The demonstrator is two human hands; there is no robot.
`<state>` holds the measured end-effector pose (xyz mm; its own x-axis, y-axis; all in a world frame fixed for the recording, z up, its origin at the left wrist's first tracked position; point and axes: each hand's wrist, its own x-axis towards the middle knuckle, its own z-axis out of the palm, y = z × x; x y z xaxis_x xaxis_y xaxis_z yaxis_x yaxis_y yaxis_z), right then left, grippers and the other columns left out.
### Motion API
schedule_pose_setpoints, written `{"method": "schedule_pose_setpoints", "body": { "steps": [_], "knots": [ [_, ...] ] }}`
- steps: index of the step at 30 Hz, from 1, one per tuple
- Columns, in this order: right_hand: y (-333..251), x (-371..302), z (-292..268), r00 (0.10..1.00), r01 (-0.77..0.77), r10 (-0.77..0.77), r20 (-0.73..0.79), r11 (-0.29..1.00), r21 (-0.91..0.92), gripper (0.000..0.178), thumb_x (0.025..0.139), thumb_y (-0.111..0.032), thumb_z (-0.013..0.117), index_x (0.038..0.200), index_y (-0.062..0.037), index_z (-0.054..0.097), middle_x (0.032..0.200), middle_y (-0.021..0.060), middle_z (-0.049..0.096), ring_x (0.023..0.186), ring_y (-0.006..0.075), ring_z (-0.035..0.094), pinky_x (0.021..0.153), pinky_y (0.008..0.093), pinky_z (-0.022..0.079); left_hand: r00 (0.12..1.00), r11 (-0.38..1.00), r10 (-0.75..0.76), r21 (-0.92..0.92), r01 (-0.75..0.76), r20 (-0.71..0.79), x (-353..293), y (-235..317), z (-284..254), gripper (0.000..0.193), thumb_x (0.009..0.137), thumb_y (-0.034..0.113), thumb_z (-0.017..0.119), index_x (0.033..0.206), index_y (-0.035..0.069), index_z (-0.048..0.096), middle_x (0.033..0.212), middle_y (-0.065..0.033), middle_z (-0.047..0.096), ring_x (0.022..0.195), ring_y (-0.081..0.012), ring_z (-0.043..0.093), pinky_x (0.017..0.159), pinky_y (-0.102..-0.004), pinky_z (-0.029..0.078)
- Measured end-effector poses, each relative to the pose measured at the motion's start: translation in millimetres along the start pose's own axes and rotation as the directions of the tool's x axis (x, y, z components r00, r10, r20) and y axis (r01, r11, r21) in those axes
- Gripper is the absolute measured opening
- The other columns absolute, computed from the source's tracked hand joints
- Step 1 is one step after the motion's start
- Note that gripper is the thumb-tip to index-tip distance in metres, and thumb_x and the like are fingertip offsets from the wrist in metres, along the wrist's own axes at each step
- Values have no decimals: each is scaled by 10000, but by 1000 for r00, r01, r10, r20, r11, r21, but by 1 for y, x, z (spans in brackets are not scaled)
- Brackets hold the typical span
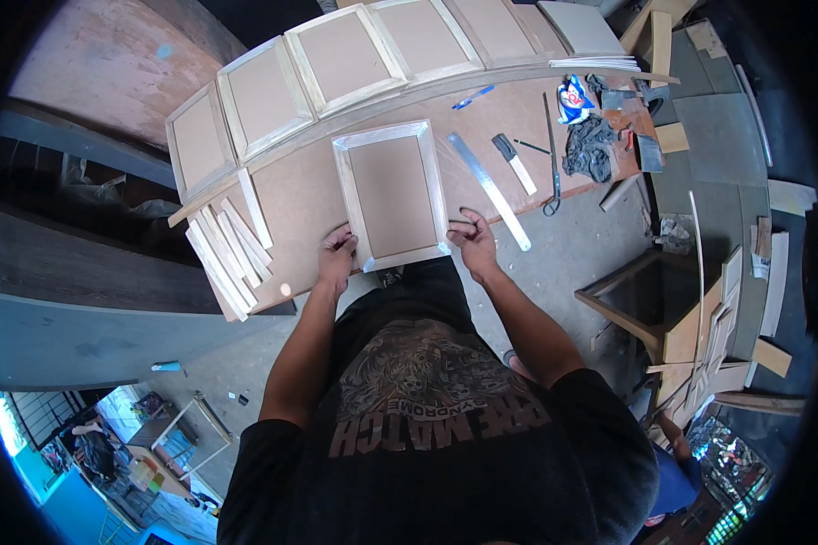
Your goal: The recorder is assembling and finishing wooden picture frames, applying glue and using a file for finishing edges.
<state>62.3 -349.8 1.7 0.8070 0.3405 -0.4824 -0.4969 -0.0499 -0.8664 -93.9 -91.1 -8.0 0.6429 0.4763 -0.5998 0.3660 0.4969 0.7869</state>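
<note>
Black shirt (445, 454) lies nearest. Beyond it, left hand (338, 247) and right hand (473, 245) seem to grip the frame's (354, 200) near corners, over the table's (295, 213) near edge. Likely step: positioning; the next move calls for even two-handed support.

Brown bench (291, 204): row of frames (345, 59), strips (218, 259), ruler (488, 191).

Frame (391, 198) at edge of table (293, 186), strips (220, 252) left, ruler (489, 192) right, panels (347, 60) behind
</note>
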Motion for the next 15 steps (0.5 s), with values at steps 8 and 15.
{"method": "schedule_pose_setpoints", "body": {
  "steps": [8,15],
  "knots": [
    [5,3,-1,1000,-4,4,-8,1000,31,600,859,111,672,1392,-39,441,1058,115,696,963,168,651,903,302,529,1000,999,-3,36,3,-3,2,3,-1,326,992,-46,496,1291,-22,625,1156,-99,710,1045,-166,668,976,-294,517],
    [-11,4,7,997,59,-60,38,997,41,597,869,113,676,1397,-29,436,1074,109,693,974,157,651,894,295,546,999,999,27,-36,-26,24,-5,34,-3,331,1002,-15,514,1318,-12,613,1164,-83,711,1036,-145,667,946,-272,515]
  ]
}}
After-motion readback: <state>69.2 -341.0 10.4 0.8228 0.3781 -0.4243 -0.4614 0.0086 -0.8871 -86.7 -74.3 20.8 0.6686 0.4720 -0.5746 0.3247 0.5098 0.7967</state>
